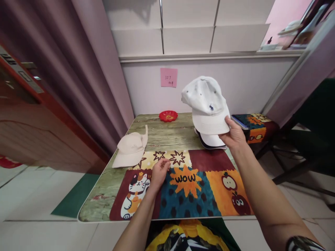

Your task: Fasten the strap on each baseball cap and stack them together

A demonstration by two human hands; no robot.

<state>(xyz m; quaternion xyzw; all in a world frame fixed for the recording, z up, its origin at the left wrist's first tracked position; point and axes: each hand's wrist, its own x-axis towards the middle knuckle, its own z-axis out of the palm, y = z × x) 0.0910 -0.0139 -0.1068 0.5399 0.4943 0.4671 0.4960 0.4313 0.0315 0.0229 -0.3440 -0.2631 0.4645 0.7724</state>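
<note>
A white cap (pixel 206 101) with a small dark logo is held up by its brim in my right hand (pixel 234 134), above the right back part of the table. Below it, partly hidden, lies a stack of caps (pixel 211 141) with white and dark brims. My left hand (pixel 161 170) is over the patterned mat (pixel 211 160), its fingers curled together; whether anything is between them is too small to tell. A cream cap (pixel 131 148) rests at the table's left side, its brim toward the front left and its strap sticking up.
On the wooden-patterned table (pixel 96 198), a red scalloped dish (pixel 168 116) stands at the back. A pink note (pixel 169 77) is on the wall behind. A phone-like device (pixel 240 121) lies on a patterned surface at the right, near a dark chair (pixel 311 129). Purple curtains hang left.
</note>
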